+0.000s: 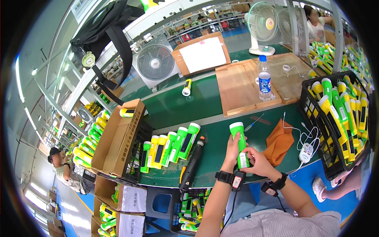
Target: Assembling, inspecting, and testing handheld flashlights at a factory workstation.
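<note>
A green flashlight with a white-rimmed head [237,128] is held upright-tilted over the green table [213,173]. My left hand [233,150] wraps round its body from the left. On the lower end, by a pale label, the fingers of my right hand [256,161] are closed. A black electric screwdriver [192,166] with an orange tip lies left of my hands. Beyond it several green and yellow flashlights [169,146] rest in a slanted row. A thin screwdriver with a blue handle [248,127] lies just past the held flashlight, and an orange cloth [279,142] to its right.
A black crate [329,152] full of flashlights stands at the right, near a white charger with cables [306,152]. A cardboard box [118,138] is at the left. A bottle [264,81] stands on a wooden board [237,87]; one flashlight [186,87] lies on the green strip.
</note>
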The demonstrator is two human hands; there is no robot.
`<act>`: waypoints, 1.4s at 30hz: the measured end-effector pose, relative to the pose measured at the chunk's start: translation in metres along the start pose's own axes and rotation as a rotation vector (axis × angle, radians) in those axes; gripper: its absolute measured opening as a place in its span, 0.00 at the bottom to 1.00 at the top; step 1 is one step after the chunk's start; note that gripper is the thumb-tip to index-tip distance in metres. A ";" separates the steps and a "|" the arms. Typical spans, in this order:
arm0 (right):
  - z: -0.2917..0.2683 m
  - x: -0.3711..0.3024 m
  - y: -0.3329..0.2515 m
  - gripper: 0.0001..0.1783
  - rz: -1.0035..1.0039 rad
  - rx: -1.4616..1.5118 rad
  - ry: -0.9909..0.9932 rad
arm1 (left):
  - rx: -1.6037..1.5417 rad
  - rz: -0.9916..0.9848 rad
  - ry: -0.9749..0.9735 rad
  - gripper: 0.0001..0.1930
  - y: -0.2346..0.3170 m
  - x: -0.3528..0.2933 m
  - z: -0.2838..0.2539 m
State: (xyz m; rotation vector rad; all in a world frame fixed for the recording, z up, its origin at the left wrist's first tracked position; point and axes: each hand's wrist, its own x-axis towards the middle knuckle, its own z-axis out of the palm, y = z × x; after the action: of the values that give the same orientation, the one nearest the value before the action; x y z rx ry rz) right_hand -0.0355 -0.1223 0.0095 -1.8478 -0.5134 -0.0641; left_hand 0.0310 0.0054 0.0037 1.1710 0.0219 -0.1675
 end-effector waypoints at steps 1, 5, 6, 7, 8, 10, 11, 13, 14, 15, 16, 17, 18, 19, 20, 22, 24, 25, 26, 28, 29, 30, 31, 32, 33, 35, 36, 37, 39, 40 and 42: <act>-0.003 -0.002 -0.003 0.26 0.037 0.125 -0.061 | -0.001 -0.015 -0.001 0.18 -0.001 0.001 -0.001; -0.006 -0.016 -0.019 0.08 -0.304 -0.050 -0.109 | -0.106 0.193 0.004 0.18 0.006 0.006 -0.008; -0.007 -0.025 -0.016 0.06 -0.332 -0.193 -0.127 | -0.125 0.218 0.024 0.19 0.008 0.009 -0.005; -0.007 -0.033 -0.011 0.06 -0.305 -0.189 -0.129 | -0.140 0.256 0.044 0.19 0.012 0.011 -0.004; -0.008 -0.042 -0.004 0.06 -0.292 -0.349 -0.115 | -0.143 0.231 0.048 0.19 0.010 0.010 -0.003; -0.010 -0.050 -0.001 0.04 -0.285 -0.504 -0.088 | -0.104 0.287 -0.028 0.20 0.012 0.011 -0.001; -0.010 -0.051 0.000 0.04 -0.278 -0.502 -0.087 | -0.103 0.281 -0.029 0.20 0.014 0.011 -0.001; -0.010 -0.054 0.003 0.10 -0.208 -0.382 -0.018 | -0.083 0.336 -0.080 0.21 0.013 0.008 0.000; -0.009 -0.053 0.000 0.10 -0.202 -0.380 -0.013 | -0.081 0.330 -0.084 0.21 0.013 0.006 0.000; -0.008 -0.052 -0.008 0.13 -0.063 -0.329 0.030 | -0.087 0.338 -0.086 0.21 0.011 0.005 0.001; -0.007 -0.050 -0.012 0.16 0.074 -0.276 0.072 | -0.093 0.348 -0.088 0.21 0.011 0.004 0.001; -0.006 -0.049 -0.012 0.16 0.076 -0.275 0.075 | -0.092 0.347 -0.090 0.21 0.011 0.003 0.002; -0.006 -0.048 -0.011 0.19 0.028 -0.301 0.089 | -0.116 0.348 -0.069 0.20 0.012 0.002 0.002; -0.005 -0.047 -0.011 0.22 -0.019 -0.327 0.102 | -0.139 0.349 -0.048 0.20 0.012 0.001 0.002; -0.004 -0.045 -0.014 0.22 -0.020 -0.325 0.101 | -0.138 0.349 -0.047 0.20 0.012 0.001 0.003; -0.002 -0.041 -0.020 0.18 -0.073 -0.295 0.194 | -0.088 0.361 -0.073 0.19 0.012 -0.002 0.004; -0.003 -0.039 -0.001 0.15 -0.158 -0.385 0.142 | -0.066 0.376 -0.085 0.19 0.012 -0.003 0.007; -0.004 -0.040 0.007 0.12 -0.242 -0.478 0.090 | -0.046 0.391 -0.099 0.18 0.012 -0.003 0.008; -0.004 -0.044 0.012 0.12 -0.237 -0.477 0.092 | -0.046 0.385 -0.102 0.18 0.010 -0.001 0.006; -0.004 -0.046 0.011 0.09 -0.296 -0.756 -0.059 | -0.079 0.304 -0.086 0.17 0.012 0.001 0.000; -0.005 -0.047 0.009 0.09 -0.296 -0.754 -0.062 | -0.079 0.303 -0.083 0.17 0.010 0.002 0.000; -0.007 -0.047 0.006 0.08 -0.296 -0.757 -0.016 | -0.077 0.346 -0.064 0.17 0.013 0.001 0.005; -0.007 -0.047 0.004 0.08 -0.297 -0.760 0.029 | -0.075 0.390 -0.046 0.16 0.015 0.001 0.007; -0.006 -0.046 0.005 0.08 -0.301 -0.760 0.027 | -0.075 0.393 -0.043 0.16 0.016 0.002 0.006; -0.004 -0.047 0.007 0.09 -0.289 -0.741 0.050 | -0.073 0.368 -0.061 0.16 0.015 0.003 0.004; -0.004 -0.043 0.004 0.09 -0.285 -0.724 0.075 | -0.072 0.351 -0.081 0.16 0.017 0.003 0.003; -0.004 -0.037 -0.005 0.10 -0.226 -0.596 0.111 | -0.050 0.350 -0.095 0.16 0.016 0.002 0.003; -0.004 -0.030 -0.013 0.11 -0.167 -0.471 0.153 | -0.027 0.349 -0.117 0.16 0.016 0.001 0.005; -0.003 -0.005 -0.025 0.13 0.036 -0.490 0.204 | -0.039 0.349 -0.169 0.16 0.013 -0.003 0.007; -0.005 0.011 -0.020 0.12 -0.023 -0.476 0.194 | -0.065 0.336 -0.124 0.16 0.012 -0.003 0.008; -0.015 0.024 -0.029 0.12 -0.101 -0.505 0.187 | -0.143 0.303 -0.025 0.15 0.010 -0.005 0.009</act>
State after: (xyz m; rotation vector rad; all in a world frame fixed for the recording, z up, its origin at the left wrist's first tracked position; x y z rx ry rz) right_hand -0.0219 -0.1220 0.0475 -2.2751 -0.4875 -0.4665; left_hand 0.0273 0.0020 0.0170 1.0158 -0.1628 0.0865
